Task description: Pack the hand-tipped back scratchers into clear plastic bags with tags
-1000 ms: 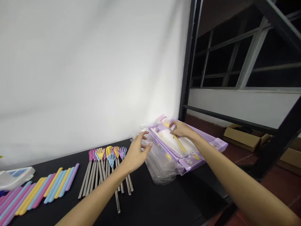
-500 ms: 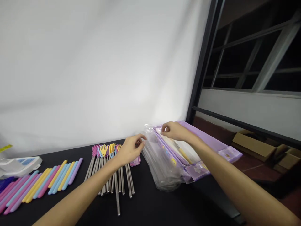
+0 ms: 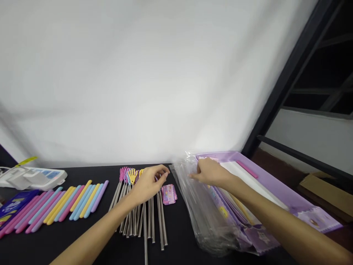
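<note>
My left hand [image 3: 150, 183] hovers over a row of telescopic back scratchers [image 3: 135, 217] with metal rods and small hand-shaped heads in pink, yellow and blue. Its fingers are curved, thumb and forefinger slightly apart, and nothing shows between them. Just right of it lies a small stack of pink printed cards [image 3: 168, 194]. My right hand [image 3: 211, 172] is above a pile of clear plastic bags [image 3: 204, 213], at the edge of a purple package [image 3: 264, 173] holding purple printed packets. Its thumb stands apart from the fingers; whether it touches the bags I cannot tell.
On the left lie rows of pastel plastic sticks [image 3: 66, 204] beside a dark blue packet [image 3: 19, 206]. A white power strip [image 3: 52, 176] stands behind them. The wall rises along the table's back edge. Cardboard boxes [image 3: 328, 191] sit lower, beyond a black frame [image 3: 292, 73].
The view has turned left, so everything sits further right. My right hand has moved from above the packets to the bags. My left hand's thumb and forefinger have come closer together.
</note>
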### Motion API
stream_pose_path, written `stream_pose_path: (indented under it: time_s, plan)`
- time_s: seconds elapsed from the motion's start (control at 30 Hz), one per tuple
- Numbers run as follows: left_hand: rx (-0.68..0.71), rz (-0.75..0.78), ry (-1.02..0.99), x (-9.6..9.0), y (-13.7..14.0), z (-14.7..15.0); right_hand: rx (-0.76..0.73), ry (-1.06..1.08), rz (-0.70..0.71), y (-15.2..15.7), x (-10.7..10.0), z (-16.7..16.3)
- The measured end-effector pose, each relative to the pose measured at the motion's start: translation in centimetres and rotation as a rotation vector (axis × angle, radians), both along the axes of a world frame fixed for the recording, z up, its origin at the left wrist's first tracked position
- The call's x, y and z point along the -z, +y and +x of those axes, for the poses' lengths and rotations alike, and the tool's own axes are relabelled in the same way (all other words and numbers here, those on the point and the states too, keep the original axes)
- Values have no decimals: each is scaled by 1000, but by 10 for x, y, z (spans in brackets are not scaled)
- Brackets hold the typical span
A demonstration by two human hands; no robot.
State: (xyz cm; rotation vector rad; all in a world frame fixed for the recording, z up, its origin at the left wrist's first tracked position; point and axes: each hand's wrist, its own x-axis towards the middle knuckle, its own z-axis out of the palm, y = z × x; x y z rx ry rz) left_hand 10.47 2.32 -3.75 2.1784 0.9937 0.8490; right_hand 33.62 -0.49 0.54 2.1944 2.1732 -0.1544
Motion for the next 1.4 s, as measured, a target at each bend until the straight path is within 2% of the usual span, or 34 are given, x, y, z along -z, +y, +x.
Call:
stream_pose_path:
  time_s: [0.3,0.5,0.63,0.73,0.8,0.87,0.97,1.07,1.17,1.27,1.33,1.4]
  plan:
    - [43,-35,-19,3,-18,-37,55,-41,25,-3,2,-11]
    - [82,-55,-55,-9,-26,-57,187,-20,43,-4,-3,-12]
    - [111,-102,-90,-12,-35,-66,238,-18,79,-12,-12,-16]
    - [152,-152,-163,-9,-43,-64,269,-22,148,-26,-27,-30]
    - [178,-230,-256,-7,-49,-61,230,33,226,-37,-38,-50]
    - [213,-328,-349,-5,-54,-57,90,215,305,-45,-44,-75]
    - [227,-429,-454,-2,-59,-58,-97,426,296,-48,-39,-112]
    - [173,-435,-488,2,-59,-65,-135,478,285,-41,-23,-136]
    - [160,-450,-476,7,-57,-69,-108,465,319,-33,-17,-136]
    - [171,-441,-469,12,-55,-66,65,338,422,-35,-41,-109]
    - [153,-432,-452,15,-54,-63,182,179,477,-40,-71,-83]
    - [120,-437,-432,16,-54,-61,231,12,480,-43,-99,-59]
